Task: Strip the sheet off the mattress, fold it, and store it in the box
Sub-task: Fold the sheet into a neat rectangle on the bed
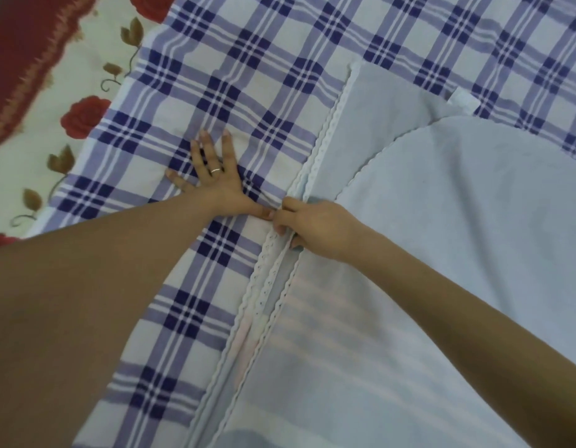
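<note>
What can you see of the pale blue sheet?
The pale blue sheet looks like thin, soft cloth with white scalloped lace trim along its edges. It lies folded in layers on the checked cloth, trimmed edges stacked along its left side, a rounded flap on top. A white tag shows at its far corner. The right hand pinches the trimmed edge; the left hand lies flat on the checked cloth beside it.

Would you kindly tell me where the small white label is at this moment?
In the head view, the white label lies at upper right, at the far edge of the pale blue sheet, over the plaid sheet, beyond the right hand.
</note>
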A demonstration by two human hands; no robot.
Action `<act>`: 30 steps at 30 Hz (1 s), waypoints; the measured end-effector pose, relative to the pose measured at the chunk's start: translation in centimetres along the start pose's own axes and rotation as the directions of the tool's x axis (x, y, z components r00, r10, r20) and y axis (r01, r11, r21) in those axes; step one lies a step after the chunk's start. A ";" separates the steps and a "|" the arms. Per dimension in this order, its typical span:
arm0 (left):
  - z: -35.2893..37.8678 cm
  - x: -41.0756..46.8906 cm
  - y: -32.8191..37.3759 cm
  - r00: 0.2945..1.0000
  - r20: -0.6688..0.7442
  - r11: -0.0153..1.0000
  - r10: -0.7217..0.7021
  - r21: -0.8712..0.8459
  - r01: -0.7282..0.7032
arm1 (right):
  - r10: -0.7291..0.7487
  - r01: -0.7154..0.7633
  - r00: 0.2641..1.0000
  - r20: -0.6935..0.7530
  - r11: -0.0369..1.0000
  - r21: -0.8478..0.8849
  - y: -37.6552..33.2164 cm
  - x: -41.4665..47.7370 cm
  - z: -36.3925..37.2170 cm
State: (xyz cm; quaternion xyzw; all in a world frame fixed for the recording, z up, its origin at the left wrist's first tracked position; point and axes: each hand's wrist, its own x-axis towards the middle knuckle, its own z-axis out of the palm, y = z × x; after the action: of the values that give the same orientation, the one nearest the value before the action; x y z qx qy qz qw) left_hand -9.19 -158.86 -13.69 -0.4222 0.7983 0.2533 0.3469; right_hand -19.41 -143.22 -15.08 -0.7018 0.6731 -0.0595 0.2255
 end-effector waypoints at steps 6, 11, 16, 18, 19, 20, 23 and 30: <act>0.2 0.1 -0.2 1.000 -0.016 1.000 0.007 0.005 -0.006 | 0.086 -0.076 0.995 -0.049 0.980 0.187 -0.5 0.4 0.1; 0.4 0.2 -0.2 1.000 -0.030 1.000 0.007 0.004 -0.007 | 0.220 -0.184 0.973 -0.078 0.929 0.322 -0.8 1.3 1.9; 0.5 0.4 -0.1 0.999 -0.045 1.000 -0.001 0.003 0.001 | 0.399 -0.267 0.879 -0.261 0.865 0.424 -2.5 1.1 2.9; 0.4 0.6 -0.3 0.998 -0.057 1.000 0.010 -0.005 -0.011 | 0.457 -0.280 0.794 -0.401 0.860 0.427 -3.6 -1.5 2.7; 0.5 0.6 -0.3 0.998 -0.060 1.000 0.020 -0.011 -0.020 | 0.504 -0.351 0.709 -0.494 0.859 0.373 -3.8 -3.7 3.0; 0.6 0.6 -0.5 0.998 -0.066 1.000 0.023 -0.010 -0.024 | 0.561 -0.468 0.605 -0.565 0.824 0.319 -3.8 -6.3 3.2; 0.7 0.7 -0.6 0.997 -0.068 0.999 0.032 0.010 -0.031 | 0.845 -0.796 0.211 -0.490 0.440 0.415 -1.2 -12.6 4.6; 0.8 0.5 -0.4 0.998 -0.067 1.000 -0.005 -0.010 0.004 | 0.922 -0.917 0.153 -0.357 0.267 0.295 1.4 -12.6 7.3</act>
State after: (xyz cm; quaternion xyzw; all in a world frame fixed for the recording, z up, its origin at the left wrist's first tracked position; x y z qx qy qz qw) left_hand -8.81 -158.74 -14.62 -0.4339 0.8072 0.2422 0.3186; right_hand -18.96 -129.21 -19.39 -0.1103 0.9895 -0.0788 0.0499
